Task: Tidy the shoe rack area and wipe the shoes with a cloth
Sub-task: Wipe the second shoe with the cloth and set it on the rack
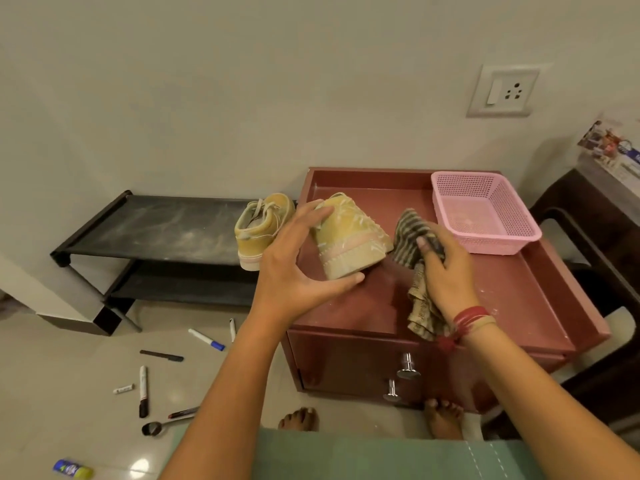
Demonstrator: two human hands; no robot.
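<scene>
Both forearms [221, 393] are bare as far as they show; at the wrist of the right hand [446, 271] sit several turns of red thread [469, 313] beside a thin tan band [485, 322], with a red tassel [446, 342] hanging from them; low in the view lies a pale green garment [381, 459] crossed by a dashed line of white stitching [476, 459]; two bare feet [299, 419] show beyond its edge.
</scene>
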